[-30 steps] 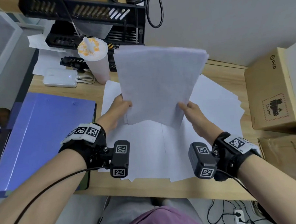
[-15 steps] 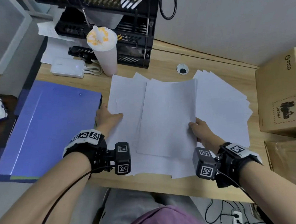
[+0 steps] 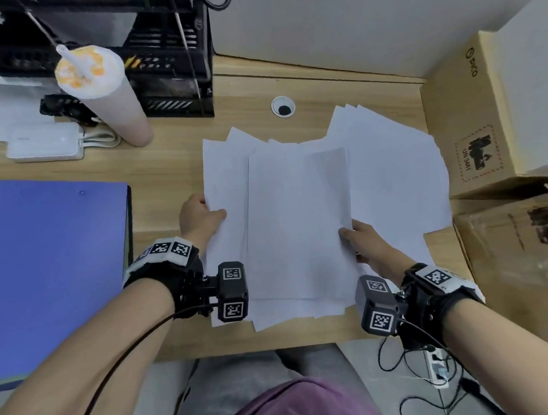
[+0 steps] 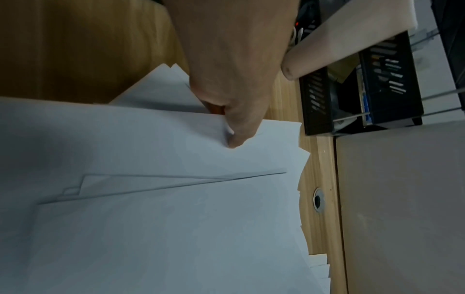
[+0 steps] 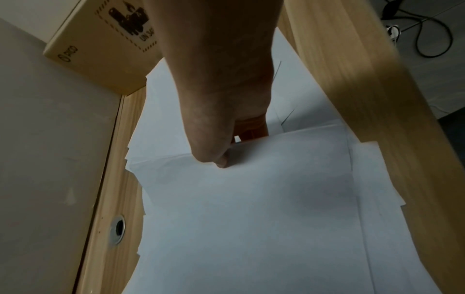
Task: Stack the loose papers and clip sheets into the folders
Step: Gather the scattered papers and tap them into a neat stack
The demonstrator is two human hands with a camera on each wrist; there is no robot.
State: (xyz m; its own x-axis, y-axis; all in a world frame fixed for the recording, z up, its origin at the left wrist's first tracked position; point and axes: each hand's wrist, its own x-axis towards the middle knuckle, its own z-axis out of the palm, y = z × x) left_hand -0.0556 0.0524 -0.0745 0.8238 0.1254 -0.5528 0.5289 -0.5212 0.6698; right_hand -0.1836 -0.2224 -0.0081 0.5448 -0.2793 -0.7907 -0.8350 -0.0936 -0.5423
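A neat stack of white paper (image 3: 299, 225) lies on top of several loose white sheets (image 3: 396, 180) spread over the wooden desk. My left hand (image 3: 202, 216) pinches the left edge of the sheets (image 4: 176, 143), thumb on top. At the stack's right edge, my right hand (image 3: 359, 240) pinches the stack (image 5: 264, 189), thumb above and fingers beneath. A closed blue folder (image 3: 51, 265) lies flat at the left of the desk, apart from both hands.
A tall drink cup (image 3: 105, 95) with a straw stands behind the folder, next to a white power bank (image 3: 44, 146) and a black file tray (image 3: 148, 54). Cardboard boxes (image 3: 472, 121) line the right side. A cable hole (image 3: 282, 107) sits behind the papers.
The stack, held upright in both hands a second ago, now lies flat on the loose sheets. My left hand has shifted to the left edge of the sheets.
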